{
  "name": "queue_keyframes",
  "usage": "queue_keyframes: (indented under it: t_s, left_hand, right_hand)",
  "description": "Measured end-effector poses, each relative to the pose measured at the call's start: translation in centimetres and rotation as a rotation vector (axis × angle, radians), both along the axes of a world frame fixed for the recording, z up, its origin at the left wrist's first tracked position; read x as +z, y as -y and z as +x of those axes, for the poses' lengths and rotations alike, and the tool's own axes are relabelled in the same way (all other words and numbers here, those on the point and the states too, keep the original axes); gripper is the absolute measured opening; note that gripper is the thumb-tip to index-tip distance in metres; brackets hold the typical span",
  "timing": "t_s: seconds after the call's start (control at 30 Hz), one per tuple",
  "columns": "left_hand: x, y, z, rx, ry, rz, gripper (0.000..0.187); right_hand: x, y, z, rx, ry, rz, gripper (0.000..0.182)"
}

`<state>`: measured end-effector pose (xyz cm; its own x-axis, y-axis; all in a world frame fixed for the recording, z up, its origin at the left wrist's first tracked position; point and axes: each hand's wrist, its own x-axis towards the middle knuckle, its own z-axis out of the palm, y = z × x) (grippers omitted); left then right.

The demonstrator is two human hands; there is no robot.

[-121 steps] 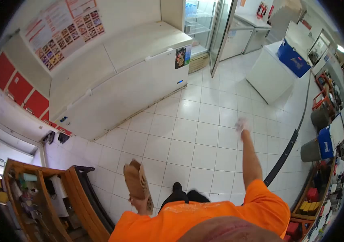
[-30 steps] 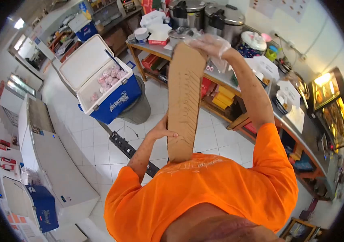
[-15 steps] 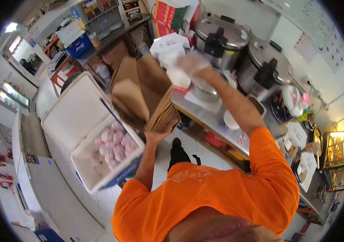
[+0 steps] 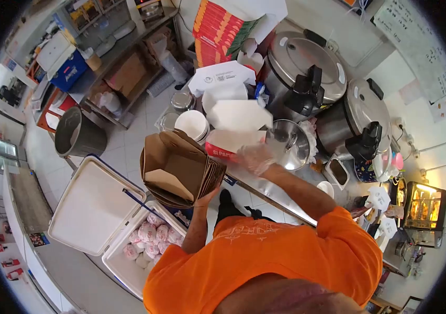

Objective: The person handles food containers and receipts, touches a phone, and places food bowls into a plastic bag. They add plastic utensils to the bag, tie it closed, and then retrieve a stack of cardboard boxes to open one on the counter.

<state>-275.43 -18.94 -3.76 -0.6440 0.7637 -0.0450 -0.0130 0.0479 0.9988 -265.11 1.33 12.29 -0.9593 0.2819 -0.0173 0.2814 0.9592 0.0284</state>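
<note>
My left hand point(image 4: 208, 197) grips the underside of a nested stack of brown cardboard takeout boxes point(image 4: 177, 167), held tilted with the openings up. At the counter, my right hand point(image 4: 256, 158), in a clear plastic glove, is closed at the right end of a red and white takeout box point(image 4: 222, 144). That box has its white lid flap point(image 4: 240, 114) raised; the flap's right edge is blurred. Beside it stand white bowls point(image 4: 191, 124), stacked together, and a steel pot point(image 4: 289, 142). My right fingertips are partly hidden by the glove's glare.
An open cooler point(image 4: 96, 206) holding several wrapped round items point(image 4: 152, 234) stands below left. Two large steel cookers point(image 4: 307, 63) line the counter's back. A grey bin point(image 4: 79, 133) is on the floor at left. A lit food warmer point(image 4: 426, 206) sits far right.
My right hand has come down from over the white box flap to the end of the red and white box. The brown stack stays in my left hand. The view has shifted.
</note>
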Motion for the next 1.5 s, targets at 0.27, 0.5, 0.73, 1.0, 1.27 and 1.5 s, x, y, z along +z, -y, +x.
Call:
queue_keyframes:
  t_s: [0.27,0.5,0.73,1.0,1.27,1.5]
  left_hand:
    - [-3.7,-7.4,-1.9,0.449,-0.446,0.343,0.094]
    - [0.3,-12.9,-4.4,0.274,-0.522,0.316,0.112]
    - [-0.9,-16.6,-4.3,0.343,-0.781,0.363,0.114]
    - [0.3,-17.1,-3.2,0.347,-0.842,0.458,0.117]
    - [19.7,-18.1,-2.1,0.271,-0.586,0.435,0.12]
    - [18.0,-20.2,-2.3,0.324,-0.625,0.386,0.119]
  right_hand:
    - [12.8,-6.4,-5.4,0.016,0.255,0.201,0.014]
    - [-1.2,-17.3,-11.3,-0.185,0.121,0.097,0.027]
    - [11.8,-18.4,-5.3,-0.213,-0.696,-0.432,0.036]
    - [20.6,-7.3,-2.6,-0.111,-0.431,-0.233,0.043]
    - [18.0,-6.9,-2.8,-0.028,-0.32,0.149,0.035]
    - [22.5,-6.8,-0.4,-0.149,-0.724,0.132,0.011]
